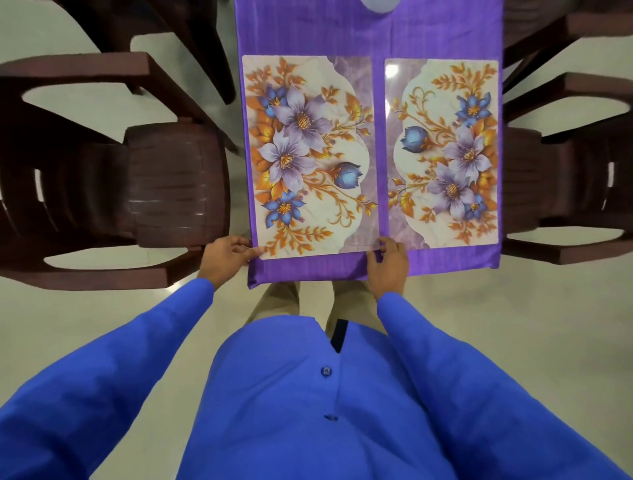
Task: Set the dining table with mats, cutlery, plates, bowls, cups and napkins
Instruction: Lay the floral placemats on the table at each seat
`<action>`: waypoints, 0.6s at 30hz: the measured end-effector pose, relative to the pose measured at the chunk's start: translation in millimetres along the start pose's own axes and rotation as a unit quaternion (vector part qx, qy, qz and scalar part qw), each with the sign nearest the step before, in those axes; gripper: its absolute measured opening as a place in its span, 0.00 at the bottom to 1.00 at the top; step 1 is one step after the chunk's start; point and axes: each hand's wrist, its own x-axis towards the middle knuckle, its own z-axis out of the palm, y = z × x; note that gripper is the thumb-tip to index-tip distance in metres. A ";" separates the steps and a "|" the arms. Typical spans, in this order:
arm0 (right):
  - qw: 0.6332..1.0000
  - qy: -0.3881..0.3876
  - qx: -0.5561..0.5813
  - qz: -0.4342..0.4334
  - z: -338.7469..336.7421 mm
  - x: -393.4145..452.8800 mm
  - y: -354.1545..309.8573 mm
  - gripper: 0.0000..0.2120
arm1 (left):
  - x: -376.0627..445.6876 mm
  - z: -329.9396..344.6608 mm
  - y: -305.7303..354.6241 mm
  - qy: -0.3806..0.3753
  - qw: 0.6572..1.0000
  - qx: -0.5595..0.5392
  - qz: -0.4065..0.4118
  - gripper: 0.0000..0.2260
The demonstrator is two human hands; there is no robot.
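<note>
A table covered with a purple cloth (370, 31) is seen from above, at its near end. Two floral mats are laid flat on it side by side, with a narrow strip of cloth showing between them. The left mat (310, 154) is held at its two near corners: its near left corner is pinched by the left hand (224, 257), thumb on top and fingers curled at the edge, and its near right corner is pinched by the right hand (388, 263) in the same way. The right mat (443, 152) is touched by neither hand and lies close to the table's right edge. A pale rounded object (380, 4) is cut off at the top of the view; what it is cannot be told. Dark brown chairs are placed on both sides, one at the left (137, 181) and one at the right (561, 185). Blue sleeves (113, 359) and a blue buttoned shirt are seen below.
</note>
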 end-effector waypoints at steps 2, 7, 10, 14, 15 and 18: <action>0.999 0.019 0.028 0.021 1.8 -6.6 4.9 0.13 | -1.6 -0.1 0.1 0.001 1.000 0.000 -0.002 0.27; 0.993 0.035 0.084 0.070 0.8 -12.3 17.3 0.12 | -7.8 3.4 2.1 -0.003 0.998 0.056 0.011 0.32; 0.998 0.018 0.032 0.046 -0.9 -11.1 19.1 0.14 | -10.9 7.6 1.7 0.009 0.996 0.083 0.019 0.31; 0.997 -0.007 -0.075 -0.019 1.0 -13.5 20.6 0.17 | -14.9 8.2 1.5 0.017 0.996 0.087 0.026 0.29; 0.996 -0.009 -0.086 -0.028 0.4 -12.6 21.9 0.17 | -16.0 9.2 1.9 0.020 0.996 0.084 0.027 0.29; 0.993 -0.015 -0.102 -0.054 -2.3 -10.1 25.8 0.15 | -18.4 12.8 2.6 0.030 0.997 0.073 0.026 0.28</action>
